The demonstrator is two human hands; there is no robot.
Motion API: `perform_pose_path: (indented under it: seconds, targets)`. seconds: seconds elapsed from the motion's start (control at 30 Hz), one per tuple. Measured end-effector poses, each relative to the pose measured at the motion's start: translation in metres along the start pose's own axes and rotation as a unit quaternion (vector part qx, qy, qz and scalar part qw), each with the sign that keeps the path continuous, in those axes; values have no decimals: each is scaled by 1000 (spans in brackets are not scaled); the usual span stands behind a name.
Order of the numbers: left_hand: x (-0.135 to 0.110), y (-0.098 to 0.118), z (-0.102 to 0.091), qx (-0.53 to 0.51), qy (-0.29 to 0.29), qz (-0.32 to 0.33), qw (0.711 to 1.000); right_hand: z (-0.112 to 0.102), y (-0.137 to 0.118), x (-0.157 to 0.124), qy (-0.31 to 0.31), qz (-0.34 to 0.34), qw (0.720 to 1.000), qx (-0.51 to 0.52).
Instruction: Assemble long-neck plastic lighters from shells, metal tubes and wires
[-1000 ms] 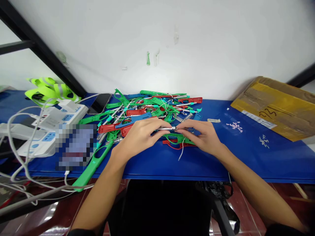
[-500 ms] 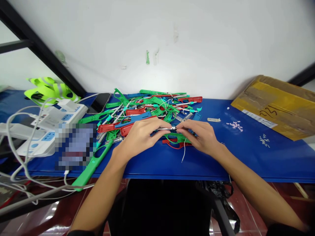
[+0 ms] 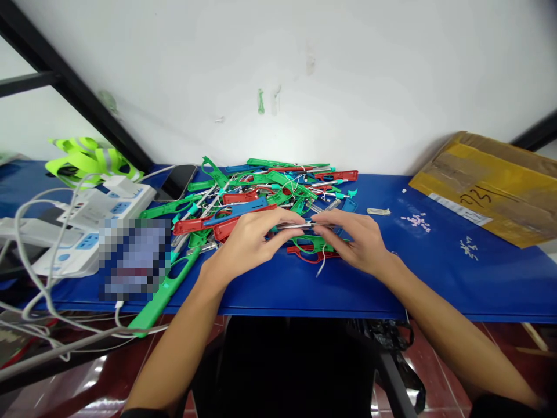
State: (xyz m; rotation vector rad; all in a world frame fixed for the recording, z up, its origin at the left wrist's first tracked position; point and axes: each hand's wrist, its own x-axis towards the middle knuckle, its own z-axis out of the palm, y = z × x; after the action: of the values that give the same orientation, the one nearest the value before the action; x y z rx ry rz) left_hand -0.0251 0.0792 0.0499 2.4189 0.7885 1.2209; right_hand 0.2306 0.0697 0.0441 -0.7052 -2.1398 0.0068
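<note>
My left hand [image 3: 246, 239] is closed in a pinch on a slim silvery metal piece [image 3: 300, 224], which looks like a lighter's tube. Facing it, my right hand [image 3: 357, 237] pinches the other end of this piece, its fingertips almost meeting those of the left. A thin white wire [image 3: 322, 260] dangles below the right fingers. Exact details between the fingertips are too small to make out. Just below lies a green handle shell [image 3: 304, 242] with a red handle shell [image 3: 300, 254] beside it. Behind my hands spreads a pile of long-lighter parts, including a blue handle shell [image 3: 237, 211].
On the left are a white power strip [image 3: 82, 238], cables, a phone [image 3: 176, 181] and a pixelated screen [image 3: 134, 258]. A green shell [image 3: 156, 299] overhangs the table edge [image 3: 304, 312]. To the right stand a taped carton [image 3: 487, 188] and small pink pieces [image 3: 416, 222].
The white wire's end has swung slightly left and up. My fingertips have shifted a little on the metal piece, which stays between both hands.
</note>
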Motion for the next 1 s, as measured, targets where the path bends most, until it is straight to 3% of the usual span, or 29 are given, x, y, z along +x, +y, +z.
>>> perform_pose_path:
  seconds: [0.33,0.6,0.83,1.0]
  targets:
    - [0,-1,0,-26,-50,-36,998,-1,0,2,1,6,1000,20]
    - [2,3,0,-17,-78,-63,995,-1,-7,6,-20,109,986,125]
    - [2,-2,4,35,7,23,999,1,-9,8,-35,169,968,183]
    - [2,-6,4,78,29,51,995,4,-9,7,-48,211,947,239]
